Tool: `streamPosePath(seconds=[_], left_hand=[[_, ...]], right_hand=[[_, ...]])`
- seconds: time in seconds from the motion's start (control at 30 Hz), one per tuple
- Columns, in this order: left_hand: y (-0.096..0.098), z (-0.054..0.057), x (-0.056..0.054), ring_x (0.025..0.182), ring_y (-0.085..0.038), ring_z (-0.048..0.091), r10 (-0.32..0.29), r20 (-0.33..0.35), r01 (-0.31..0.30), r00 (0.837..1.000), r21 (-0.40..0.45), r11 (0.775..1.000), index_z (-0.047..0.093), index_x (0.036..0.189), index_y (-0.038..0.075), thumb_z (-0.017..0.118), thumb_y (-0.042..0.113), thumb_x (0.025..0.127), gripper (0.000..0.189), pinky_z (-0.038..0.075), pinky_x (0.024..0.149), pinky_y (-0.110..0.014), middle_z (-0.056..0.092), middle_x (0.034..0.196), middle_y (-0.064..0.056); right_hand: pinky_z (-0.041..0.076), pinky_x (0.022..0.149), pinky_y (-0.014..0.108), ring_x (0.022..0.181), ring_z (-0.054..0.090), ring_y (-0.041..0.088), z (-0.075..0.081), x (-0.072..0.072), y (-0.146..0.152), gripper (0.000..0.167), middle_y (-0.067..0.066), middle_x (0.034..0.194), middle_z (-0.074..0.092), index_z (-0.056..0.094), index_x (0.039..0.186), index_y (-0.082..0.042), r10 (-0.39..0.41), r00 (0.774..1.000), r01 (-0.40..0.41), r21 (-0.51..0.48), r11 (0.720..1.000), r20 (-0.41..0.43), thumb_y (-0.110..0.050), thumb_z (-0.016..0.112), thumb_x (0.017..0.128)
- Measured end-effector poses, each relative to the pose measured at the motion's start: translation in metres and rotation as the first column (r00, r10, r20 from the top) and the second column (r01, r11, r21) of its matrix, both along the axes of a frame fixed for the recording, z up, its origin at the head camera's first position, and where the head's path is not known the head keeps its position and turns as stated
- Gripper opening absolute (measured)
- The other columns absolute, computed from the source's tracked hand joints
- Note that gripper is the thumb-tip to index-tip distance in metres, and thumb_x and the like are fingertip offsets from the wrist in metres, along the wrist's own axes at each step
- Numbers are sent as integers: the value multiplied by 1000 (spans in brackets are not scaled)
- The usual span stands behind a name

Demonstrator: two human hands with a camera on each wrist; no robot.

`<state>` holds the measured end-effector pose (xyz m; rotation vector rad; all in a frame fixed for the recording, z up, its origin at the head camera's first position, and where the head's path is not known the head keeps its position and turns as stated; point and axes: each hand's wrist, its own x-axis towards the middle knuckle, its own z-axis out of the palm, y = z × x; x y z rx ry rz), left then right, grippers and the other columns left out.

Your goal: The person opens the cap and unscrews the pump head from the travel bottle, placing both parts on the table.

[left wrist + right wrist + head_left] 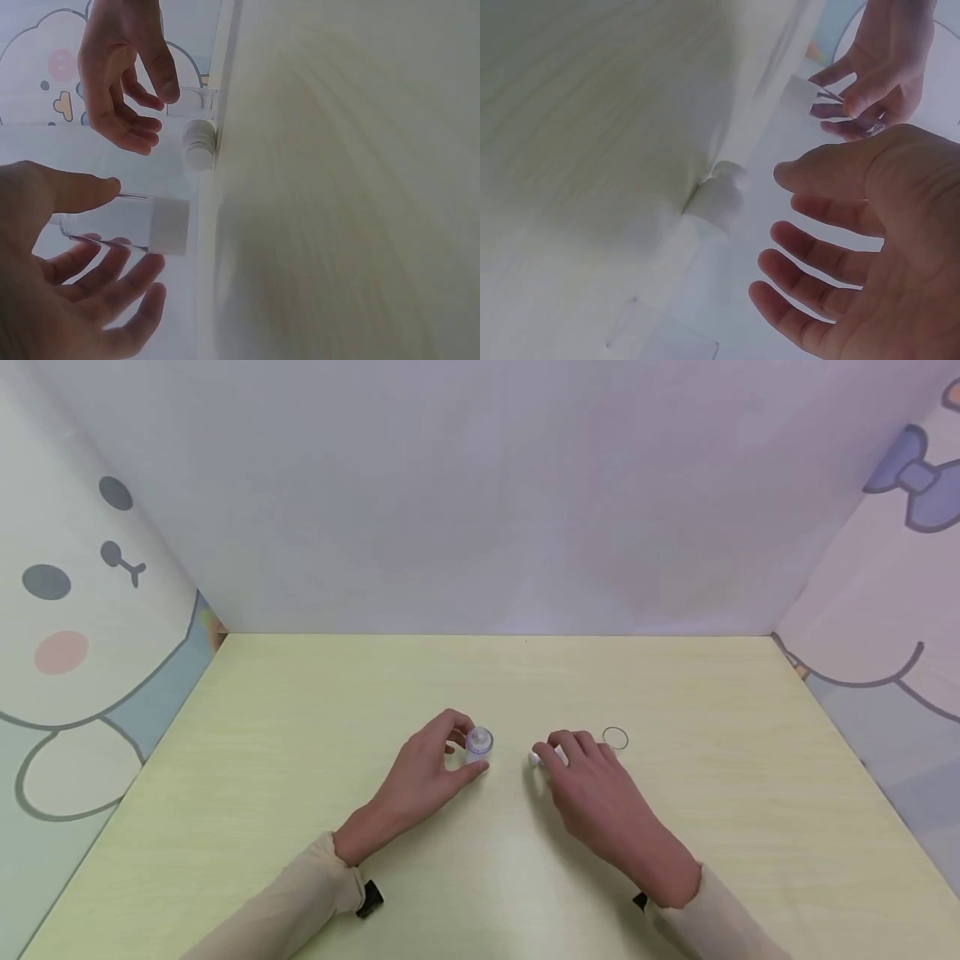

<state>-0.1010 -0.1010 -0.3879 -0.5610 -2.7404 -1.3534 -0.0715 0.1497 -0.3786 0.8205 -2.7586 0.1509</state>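
My left hand (427, 768) holds a small clear bottle with a white base (479, 743) upright between thumb and fingers. In the left wrist view the clear body (120, 216) lies between the thumb and the fingers, white end toward the table. My right hand (596, 789) hovers with loosely bent fingers over a small white bottle-like piece with a narrower end (721, 196), which lies on its side on the table. In the right wrist view the fingers and thumb are apart from that piece. The right hand partly hides it from the head view.
A clear cup-like piece with a round rim (616, 727) stands on the table just beyond the right hand. The pale wooden table (337, 693) ends at a plain back wall (495, 510). Cartoon-printed panels (60, 610) flank it on both sides.
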Motion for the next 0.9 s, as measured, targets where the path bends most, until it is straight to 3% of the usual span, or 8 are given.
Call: streamPosePath(seconds=[0.47,0.67,0.9], left_hand=[[5,-6,-5,102,-21,70,37,47,-37,998,1,999,59,117,11,83,9,88,38,60,91,-39,68,111,-2],[4,-5,-7,101,-22,71,59,96,-59,994,0,998,59,117,10,83,9,88,38,61,90,-39,69,113,-4],[3,-6,-7,104,-21,70,53,101,-49,993,-48,998,57,120,9,82,10,89,40,59,91,-39,67,115,-5]], right_hand=[[56,89,46,112,62,33,-4,10,0,46,11,122,64,61,125,-8,-16,999,15,36,999,28,-11,84,85],[56,93,46,113,62,33,-3,12,4,46,12,123,63,61,124,-9,-26,999,26,21,999,29,-11,85,84],[57,85,43,110,62,33,2,12,13,47,11,123,63,62,124,-7,-34,999,34,12,999,0,-8,85,83]])
